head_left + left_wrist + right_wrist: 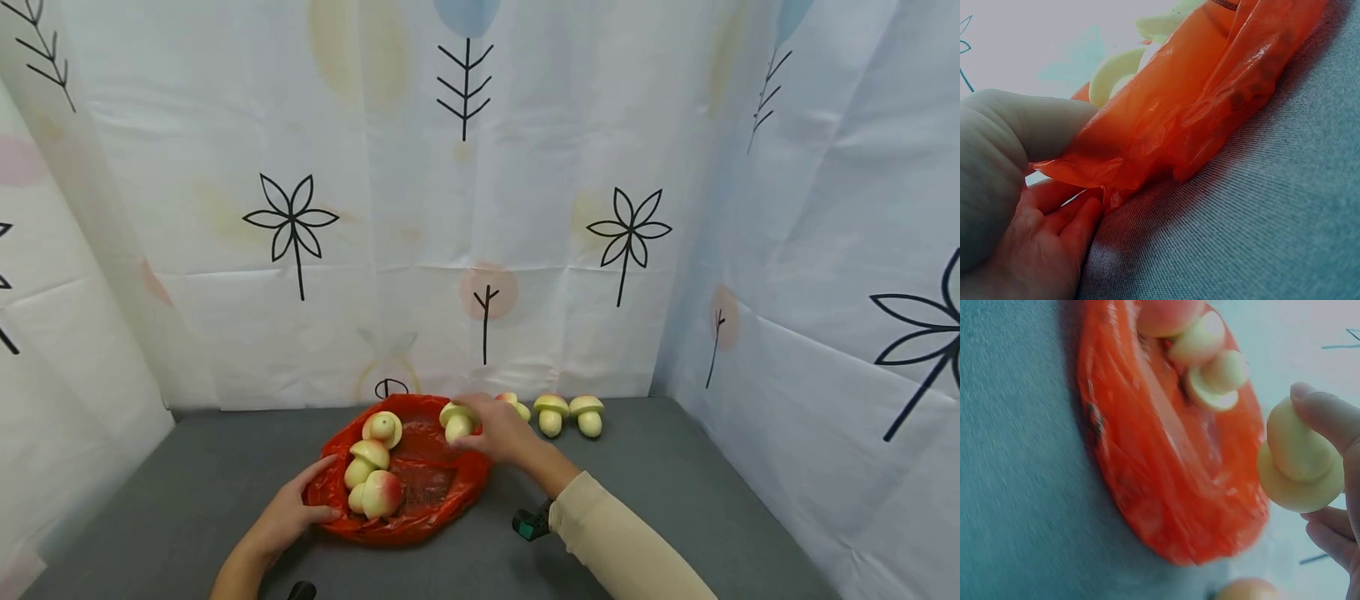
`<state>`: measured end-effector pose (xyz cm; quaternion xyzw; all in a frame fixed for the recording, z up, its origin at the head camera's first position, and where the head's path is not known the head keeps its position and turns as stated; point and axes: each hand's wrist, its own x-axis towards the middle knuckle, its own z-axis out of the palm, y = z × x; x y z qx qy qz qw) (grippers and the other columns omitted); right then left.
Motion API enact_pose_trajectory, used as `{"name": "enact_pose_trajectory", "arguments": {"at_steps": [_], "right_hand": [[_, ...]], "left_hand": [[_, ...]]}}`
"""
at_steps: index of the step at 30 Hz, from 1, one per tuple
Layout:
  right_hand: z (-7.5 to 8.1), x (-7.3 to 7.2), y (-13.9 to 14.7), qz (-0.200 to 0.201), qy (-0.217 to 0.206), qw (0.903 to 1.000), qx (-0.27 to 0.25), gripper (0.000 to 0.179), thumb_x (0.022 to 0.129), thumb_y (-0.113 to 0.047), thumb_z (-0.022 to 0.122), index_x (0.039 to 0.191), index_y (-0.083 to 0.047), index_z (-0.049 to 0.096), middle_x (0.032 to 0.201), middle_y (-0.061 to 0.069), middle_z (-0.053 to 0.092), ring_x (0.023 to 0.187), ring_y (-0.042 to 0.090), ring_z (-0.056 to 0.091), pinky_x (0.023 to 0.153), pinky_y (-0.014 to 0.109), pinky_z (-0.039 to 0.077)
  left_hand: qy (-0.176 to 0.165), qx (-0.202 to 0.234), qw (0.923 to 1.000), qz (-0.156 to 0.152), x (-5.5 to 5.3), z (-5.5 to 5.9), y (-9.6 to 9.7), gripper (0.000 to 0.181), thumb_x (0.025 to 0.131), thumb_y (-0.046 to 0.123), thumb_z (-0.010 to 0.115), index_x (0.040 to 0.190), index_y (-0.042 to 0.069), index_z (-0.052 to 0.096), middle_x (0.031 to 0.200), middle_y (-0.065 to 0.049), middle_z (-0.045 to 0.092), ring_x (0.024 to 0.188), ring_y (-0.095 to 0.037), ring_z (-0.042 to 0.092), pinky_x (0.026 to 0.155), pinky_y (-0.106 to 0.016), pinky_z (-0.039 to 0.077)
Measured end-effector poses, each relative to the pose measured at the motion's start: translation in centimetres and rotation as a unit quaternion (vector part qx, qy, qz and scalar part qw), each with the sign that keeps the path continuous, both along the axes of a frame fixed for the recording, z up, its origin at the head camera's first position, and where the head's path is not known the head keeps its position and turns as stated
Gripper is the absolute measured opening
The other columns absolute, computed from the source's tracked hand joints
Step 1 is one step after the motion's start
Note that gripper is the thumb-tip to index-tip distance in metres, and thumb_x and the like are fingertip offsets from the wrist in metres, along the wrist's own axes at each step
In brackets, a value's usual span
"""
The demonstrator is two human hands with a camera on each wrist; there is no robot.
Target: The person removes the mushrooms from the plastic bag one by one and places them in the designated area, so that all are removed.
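Note:
A red plastic bag [467, 493] lies spread open on the grey table, its rim standing up around several toy mushrooms [381, 493] gathered on its left side. My left hand [283, 518] grips the bag's left edge; in the left wrist view the thumb is at the rim and the fingers [1079, 228] are below it. Over the bag's far right part, my right hand [508, 432] holds a pale yellow-green mushroom [457, 423]. The right wrist view shows this mushroom [1297, 450] between thumb and fingers, stem towards the camera, apart from the bag.
Right of the bag, two mushrooms [551, 415] stand near the back of the table, and another, pink and yellow one [513, 405] is partly hidden behind my right hand. A patterned white curtain [420, 333] encloses the back and sides. A black wrist device [531, 523] is by my right sleeve.

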<state>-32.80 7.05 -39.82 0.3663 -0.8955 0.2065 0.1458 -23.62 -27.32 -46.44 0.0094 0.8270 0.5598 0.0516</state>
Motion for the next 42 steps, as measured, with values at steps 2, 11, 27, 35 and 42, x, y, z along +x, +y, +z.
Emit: {"name": "enact_pose_trajectory", "arguments": {"at_steps": [2, 11, 27, 35, 42], "right_hand": [[0.3, -0.1, 0.8, -0.006, 0.006, 0.9999, -0.007, 0.061, 0.083, -0.039, 0.077, 0.135, -0.013, 0.057, 0.134, 0.004, 0.057, 0.12, 0.023, 0.054, 0.095, 0.041, 0.046], [0.3, -0.8, 4.2, -0.049, 0.032, 0.9972, -0.046, 0.064, 0.081, -0.037, 0.078, 0.135, -0.011, 0.056, 0.135, 0.007, 0.056, 0.12, 0.027, 0.055, 0.094, 0.044, 0.046], [-1.1, -2.4, 10.3, -0.11, 0.181, 0.9621, -0.171, 0.07, 0.07, -0.019, 0.087, 0.13, -0.001, 0.055, 0.131, 0.021, 0.055, 0.12, 0.037, 0.051, 0.091, 0.052, 0.046], [-2.1, -3.0, 12.6, -0.142, 0.24, 0.938, -0.206, 0.071, 0.069, -0.014, 0.087, 0.13, 0.003, 0.054, 0.132, 0.027, 0.052, 0.12, 0.043, 0.049, 0.092, 0.057, 0.042], [-2.9, -3.3, 15.1, -0.187, 0.248, 0.9273, -0.21, 0.073, 0.069, -0.012, 0.088, 0.131, 0.003, 0.053, 0.132, 0.028, 0.05, 0.116, 0.046, 0.049, 0.085, 0.059, 0.044]], "left_hand": [[0.002, -0.001, 1.0, -0.002, 0.0, 0.0, 0.0, 0.086, 0.079, 0.007, 0.075, 0.152, 0.007, 0.03, 0.152, -0.031, 0.019, 0.134, -0.048, 0.025, 0.103, -0.055, 0.033], [0.002, -0.008, 1.0, -0.001, -0.1, -0.1, 0.0, 0.085, 0.079, 0.007, 0.074, 0.152, 0.006, 0.03, 0.152, -0.031, 0.02, 0.133, -0.047, 0.026, 0.103, -0.055, 0.034], [-0.001, 0.004, 1.0, -0.002, 0.1, 0.1, 0.2, 0.087, 0.079, 0.005, 0.074, 0.153, 0.007, 0.028, 0.153, -0.03, 0.017, 0.133, -0.048, 0.027, 0.1, -0.053, 0.039], [-0.014, 0.002, 0.9999, 0.001, 0.2, 0.2, 0.2, 0.088, 0.078, 0.006, 0.074, 0.153, 0.007, 0.027, 0.153, -0.032, 0.014, 0.135, -0.052, 0.022, 0.101, -0.058, 0.036], [-0.006, 0.004, 1.0, -0.004, 0.2, 0.3, 0.2, 0.086, 0.08, 0.006, 0.073, 0.153, 0.007, 0.028, 0.153, -0.031, 0.016, 0.134, -0.05, 0.025, 0.1, -0.055, 0.038]]}}
